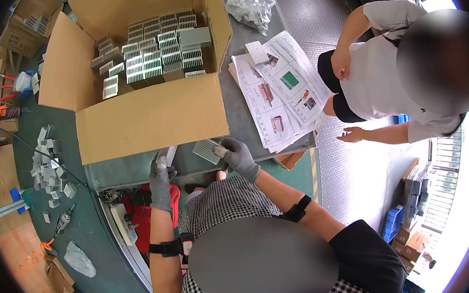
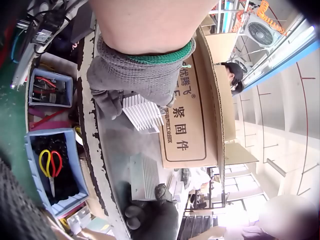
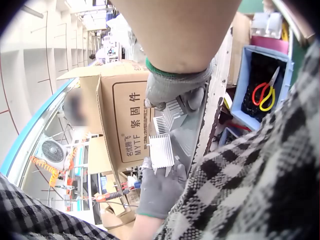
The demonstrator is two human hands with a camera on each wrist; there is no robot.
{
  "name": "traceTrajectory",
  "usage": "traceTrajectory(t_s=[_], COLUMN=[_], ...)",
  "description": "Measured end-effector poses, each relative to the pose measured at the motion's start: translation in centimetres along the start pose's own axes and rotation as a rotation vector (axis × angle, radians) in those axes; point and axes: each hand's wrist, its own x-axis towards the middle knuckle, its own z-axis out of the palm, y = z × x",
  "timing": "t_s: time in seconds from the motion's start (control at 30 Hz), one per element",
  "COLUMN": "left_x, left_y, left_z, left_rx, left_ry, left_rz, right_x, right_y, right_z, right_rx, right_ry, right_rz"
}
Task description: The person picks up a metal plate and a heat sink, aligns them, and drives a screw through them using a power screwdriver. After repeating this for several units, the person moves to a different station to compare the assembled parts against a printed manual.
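Both hands wear grey knitted gloves and work at the table's front edge, just below the big carton. My left hand (image 1: 161,182) grips a finned aluminium heat sink (image 2: 142,114), seen nearly edge-on in the head view. A second heat sink (image 1: 206,151) is pinched between thumb and fingers of my right hand (image 1: 239,159), its fins facing up. In the right wrist view the left hand's heat sink (image 3: 161,151) shows broad fins, close to the one in the right hand (image 3: 177,92). Many more heat sinks (image 1: 144,65) stand in rows inside the open carton (image 1: 153,132).
Printed sheets (image 1: 280,95) and a clear plastic bag (image 1: 251,4) lie right of the carton. A person (image 1: 383,75) stands beyond them. Loose metal blocks (image 1: 51,168) and a rotary tool (image 1: 64,220) lie at left. Below the table edge, a blue bin (image 2: 57,170) holds scissors (image 2: 51,167).
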Motion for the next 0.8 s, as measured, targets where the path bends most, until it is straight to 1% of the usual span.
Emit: traceTrajectory(t_s=[0.03,0.1,0.37,0.47,0.7,0.73,0.8], left_x=[0.3,0.2,-0.2,-0.4,-0.3,0.0,-0.1], left_y=[-0.3,0.2,0.3,0.6,0.4,0.0,0.1], left_z=[-1.2,-1.3,-0.6,-0.2,-0.1,-1.2,-1.2], left_rx=[-0.016,-0.043,-0.018,-0.019,-0.055,-0.050,-0.034], left_ry=[-0.021,-0.041,-0.025,-0.017,-0.047,-0.053,-0.045], left_rz=[-0.021,-0.073,-0.019,-0.023,-0.043,-0.040,-0.041], right_x=[-0.2,-0.1,-0.3,-0.1,0.0,-0.3,-0.4], right_y=[0.5,0.6,-0.3,0.2,-0.3,-0.1,-0.2], right_z=[1.2,1.1,0.3,0.0,-0.6,0.5,0.6], right_rx=[-0.003,-0.006,-0.028,-0.035,-0.016,-0.012,0.007], right_ry=[0.015,0.012,-0.010,-0.008,-0.040,-0.034,-0.042], right_rz=[-0.007,-0.015,-0.006,-0.070,-0.030,-0.031,-0.010])
